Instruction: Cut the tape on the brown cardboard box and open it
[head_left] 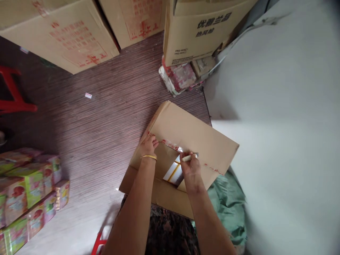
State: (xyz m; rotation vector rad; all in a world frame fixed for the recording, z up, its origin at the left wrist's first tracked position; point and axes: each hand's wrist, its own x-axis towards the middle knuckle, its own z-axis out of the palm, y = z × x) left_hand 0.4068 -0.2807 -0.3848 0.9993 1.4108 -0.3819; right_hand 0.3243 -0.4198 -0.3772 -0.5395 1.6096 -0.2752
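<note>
A cardboard box [191,131] stands tilted in front of me, its near side partly open. Broken red-printed tape [170,144] runs along the edge of the flap. At the left end of that edge, my left hand [149,144] has its fingers curled on the box flap, a gold bangle at the wrist. My right hand [191,166] grips a small knife [186,158] with a whitish handle, over the opening near the tape. Inside the box shows a white item with yellow bands [174,171]; the rest of the contents is hidden.
Large cartons [79,42] and another carton [196,35] stand at the back. Wrapped packs [183,76] lie under the latter. Colourful boxes [29,191] are stacked at left, near a red stool [16,95]. A green sack [228,202] and a white surface [278,141] are right.
</note>
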